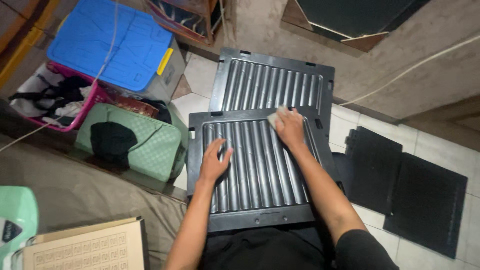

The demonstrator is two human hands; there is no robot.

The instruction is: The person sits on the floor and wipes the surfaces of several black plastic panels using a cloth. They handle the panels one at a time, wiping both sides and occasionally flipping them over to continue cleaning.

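Ribbed panel (260, 170) is propped across the lap, nearest the camera, its far edge lapped over a second panel (275, 82) on the tiled floor. Left hand (215, 162) is laid open and flat on the ribs as a brace; right hand (290, 127) is pressed, fingers closed, on a small pale cloth (276, 116) at the upper right corner. Slippage judged likely: a hard wipe at that corner could skid the panel off the lower one, or the cloth could be snagged in the grooves.

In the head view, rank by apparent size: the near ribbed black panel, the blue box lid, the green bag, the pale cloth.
1. Near ribbed black panel, under both hands.
2. Blue box lid; farther off, so the gap is unsure.
3. Green bag.
4. Pale cloth under the right hand.
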